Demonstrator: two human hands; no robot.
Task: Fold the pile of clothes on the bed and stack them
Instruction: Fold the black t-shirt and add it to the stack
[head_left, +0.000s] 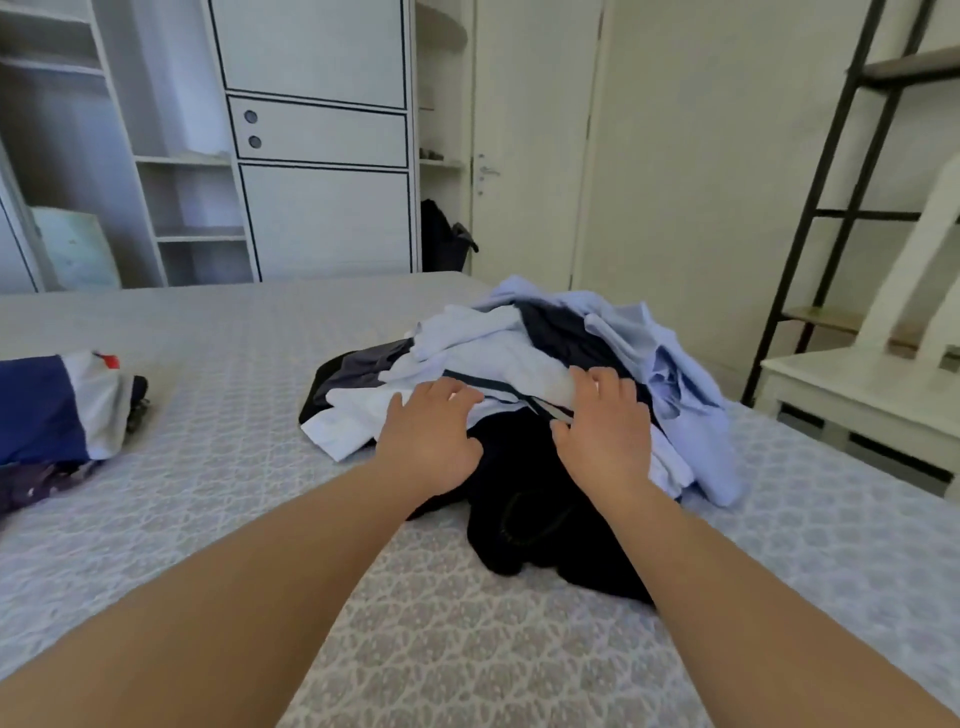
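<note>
**Both hands reaching into a heap of unfolded clothes on a bed**

Seen from a head-worn camera, looking forward and down along two bare forearms. Wide bed (218, 415) with a pale patterned cover filling the lower half of the view. Pile of clothes (566, 358) heaped right of centre on the bed: pale blue shirts on top and to the right, white pieces in the middle, a grey and black piece poking out at the left, and a dark garment (524, 514) spilling toward the camera at the near edge.

Left hand (434, 441) palm down on a white piece at the near left of the pile, fingers spread and fairly straight, grip open and resting on the cloth. Right hand (605, 426) just beside it, also palm down, fingers slightly bent with the tips on the white fabric, thumb out to the side, grip open, nothing pinched.

Folded clothes (57, 410) well apart at the left edge of the bed: a dark blue and white piece on top, something purple underneath.

Beyond the bed: white wardrobe (317, 171) with open shelves, a closed door (530, 145), a black metal shelf frame (831, 171) at right, and a white chair (878, 379) beside the bed.
</note>
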